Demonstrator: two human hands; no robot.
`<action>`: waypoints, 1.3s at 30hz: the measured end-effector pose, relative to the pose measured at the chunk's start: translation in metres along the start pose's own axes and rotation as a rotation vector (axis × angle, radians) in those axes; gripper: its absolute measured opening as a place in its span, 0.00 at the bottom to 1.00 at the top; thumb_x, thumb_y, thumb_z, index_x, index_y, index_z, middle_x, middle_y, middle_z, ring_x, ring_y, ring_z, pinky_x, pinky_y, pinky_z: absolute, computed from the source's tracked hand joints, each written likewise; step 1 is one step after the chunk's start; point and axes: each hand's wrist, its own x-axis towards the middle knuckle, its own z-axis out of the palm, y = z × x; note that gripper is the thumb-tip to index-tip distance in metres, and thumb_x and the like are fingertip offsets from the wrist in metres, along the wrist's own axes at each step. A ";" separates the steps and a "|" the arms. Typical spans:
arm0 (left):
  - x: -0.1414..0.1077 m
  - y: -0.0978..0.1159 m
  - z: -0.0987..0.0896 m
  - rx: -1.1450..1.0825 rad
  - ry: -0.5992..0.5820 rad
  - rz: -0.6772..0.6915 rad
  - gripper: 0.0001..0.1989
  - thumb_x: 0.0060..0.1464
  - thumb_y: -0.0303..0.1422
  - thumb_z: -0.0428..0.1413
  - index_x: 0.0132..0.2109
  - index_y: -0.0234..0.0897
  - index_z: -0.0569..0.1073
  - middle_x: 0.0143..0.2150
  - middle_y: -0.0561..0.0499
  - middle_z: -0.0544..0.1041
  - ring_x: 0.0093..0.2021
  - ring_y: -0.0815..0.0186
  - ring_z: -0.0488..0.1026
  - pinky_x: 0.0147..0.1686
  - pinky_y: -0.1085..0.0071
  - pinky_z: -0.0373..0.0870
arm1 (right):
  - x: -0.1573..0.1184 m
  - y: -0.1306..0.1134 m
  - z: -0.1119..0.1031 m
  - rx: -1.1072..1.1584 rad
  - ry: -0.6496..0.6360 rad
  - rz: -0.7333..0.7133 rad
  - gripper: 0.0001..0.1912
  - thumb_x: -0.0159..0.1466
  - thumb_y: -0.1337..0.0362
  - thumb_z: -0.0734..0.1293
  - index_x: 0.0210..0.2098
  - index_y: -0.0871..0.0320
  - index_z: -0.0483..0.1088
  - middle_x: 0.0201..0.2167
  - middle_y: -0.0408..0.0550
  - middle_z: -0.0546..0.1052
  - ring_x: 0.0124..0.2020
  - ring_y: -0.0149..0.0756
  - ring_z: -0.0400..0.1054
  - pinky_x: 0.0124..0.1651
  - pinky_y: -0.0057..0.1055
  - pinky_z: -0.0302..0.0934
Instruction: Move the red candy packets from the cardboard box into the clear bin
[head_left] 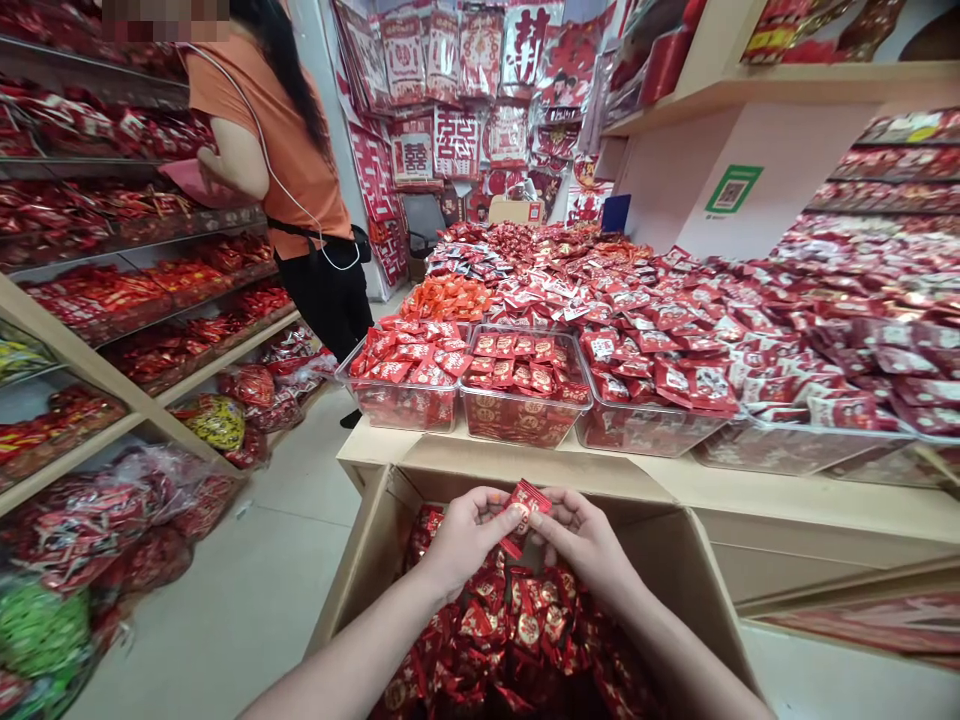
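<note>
Between my two hands is a small red wrapped candy (523, 508) with gold print. My left hand (471, 535) pinches it from the left, thumb on its front. My right hand (579, 530) grips its right side, also with the thumb in front. Both hands are over an open cardboard box (712, 585), where many red and gold wrapped candies (517, 625) lie in a loose heap. Just beyond the box, a clear plastic bin (525, 410) holds similar red packets laid in rows.
More clear bins (652, 430) full of red packets line the wooden counter (765, 490). At the left, a person in an orange top (281, 130) stands by stocked shelves (135, 240). Bagged sweets (97, 510) lie on the floor. A pillar (697, 180) bears a green-framed code.
</note>
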 end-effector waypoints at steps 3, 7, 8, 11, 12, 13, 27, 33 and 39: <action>0.000 -0.002 0.003 -0.142 0.024 -0.103 0.12 0.40 0.35 0.60 0.31 0.30 0.70 0.27 0.49 0.74 0.28 0.70 0.70 0.31 0.73 0.66 | 0.001 -0.003 0.001 0.059 0.021 0.033 0.15 0.50 0.56 0.67 0.25 0.61 0.63 0.16 0.41 0.69 0.17 0.24 0.59 0.20 0.22 0.56; -0.001 0.000 0.003 -0.287 0.022 -0.210 0.12 0.39 0.34 0.61 0.30 0.29 0.70 0.25 0.50 0.73 0.23 0.71 0.69 0.26 0.73 0.67 | 0.001 -0.003 -0.001 0.112 0.033 0.018 0.15 0.50 0.56 0.67 0.22 0.61 0.61 0.15 0.40 0.69 0.17 0.23 0.59 0.22 0.22 0.55; -0.001 0.000 0.003 -0.305 0.006 -0.216 0.12 0.40 0.34 0.60 0.31 0.29 0.70 0.25 0.49 0.74 0.24 0.70 0.70 0.27 0.72 0.67 | 0.001 -0.002 -0.002 0.116 0.035 0.010 0.15 0.50 0.56 0.67 0.22 0.61 0.62 0.15 0.40 0.69 0.17 0.23 0.60 0.23 0.22 0.56; -0.001 0.001 0.002 -0.310 -0.041 -0.211 0.12 0.42 0.35 0.59 0.32 0.30 0.71 0.27 0.49 0.74 0.27 0.69 0.71 0.30 0.71 0.68 | 0.001 0.001 -0.003 0.110 0.057 -0.008 0.14 0.50 0.57 0.68 0.23 0.61 0.63 0.16 0.39 0.69 0.19 0.24 0.60 0.24 0.22 0.56; -0.001 0.001 0.001 -0.290 -0.048 -0.194 0.12 0.42 0.35 0.59 0.33 0.31 0.71 0.28 0.50 0.74 0.28 0.69 0.71 0.31 0.71 0.67 | 0.001 0.002 -0.003 0.105 0.063 -0.013 0.14 0.50 0.57 0.68 0.24 0.61 0.63 0.16 0.39 0.69 0.19 0.24 0.60 0.24 0.22 0.56; -0.001 0.002 0.001 -0.264 -0.056 -0.171 0.12 0.41 0.34 0.60 0.34 0.31 0.71 0.29 0.49 0.74 0.30 0.69 0.71 0.33 0.71 0.67 | 0.001 0.003 -0.003 0.101 0.067 -0.018 0.14 0.50 0.57 0.68 0.24 0.61 0.63 0.16 0.39 0.69 0.19 0.24 0.60 0.24 0.22 0.56; -0.007 0.002 0.009 -0.206 0.011 0.004 0.16 0.42 0.31 0.59 0.40 0.33 0.70 0.37 0.47 0.74 0.39 0.65 0.69 0.44 0.68 0.63 | 0.001 0.005 0.007 0.074 -0.032 -0.058 0.14 0.50 0.57 0.68 0.30 0.60 0.65 0.26 0.43 0.71 0.30 0.31 0.66 0.36 0.30 0.61; -0.004 -0.001 0.004 -0.038 0.157 0.002 0.09 0.42 0.34 0.58 0.28 0.31 0.70 0.25 0.53 0.72 0.27 0.72 0.66 0.28 0.76 0.62 | -0.008 0.004 0.009 -0.516 -0.035 -0.365 0.16 0.53 0.57 0.65 0.38 0.58 0.64 0.35 0.51 0.70 0.36 0.37 0.65 0.37 0.34 0.63; -0.004 0.000 0.000 -0.257 0.160 -0.116 0.10 0.42 0.36 0.58 0.29 0.33 0.70 0.24 0.54 0.71 0.25 0.73 0.65 0.25 0.78 0.61 | -0.016 -0.007 0.011 -1.164 -0.100 -0.855 0.14 0.59 0.70 0.58 0.45 0.57 0.63 0.41 0.53 0.70 0.37 0.37 0.63 0.37 0.36 0.62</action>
